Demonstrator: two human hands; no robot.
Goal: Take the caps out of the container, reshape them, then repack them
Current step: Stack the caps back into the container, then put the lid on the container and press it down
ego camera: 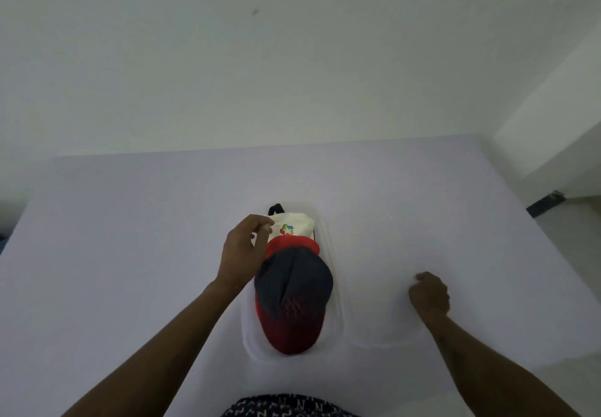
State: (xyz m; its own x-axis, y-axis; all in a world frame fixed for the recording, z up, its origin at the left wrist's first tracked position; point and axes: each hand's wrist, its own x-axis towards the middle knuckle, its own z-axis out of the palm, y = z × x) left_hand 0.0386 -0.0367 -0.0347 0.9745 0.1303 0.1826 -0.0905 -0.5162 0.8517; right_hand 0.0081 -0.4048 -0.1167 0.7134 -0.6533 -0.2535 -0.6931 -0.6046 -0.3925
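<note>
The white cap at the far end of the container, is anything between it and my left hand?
Nothing visible. The left hand hovers beside the white cap, fingertips at its near-left edge. The red and dark cap lies nearer you, not between them.

We see two bare forearms reaching in from the bottom of the view, neither covered by a sleeve as far as the frame shows. Our left hand [242, 254] and our right hand [429, 296] are both bare too: we wear no gloves, and we can make out no rings, watch or bands at the wrists. At the very bottom edge, between the arms, we see a strip of our clothing [289, 407]: a dark fabric, close to black or navy, printed all over with small white marks that look like letters. The strip is too narrow for us to tell which garment it belongs to.
</note>
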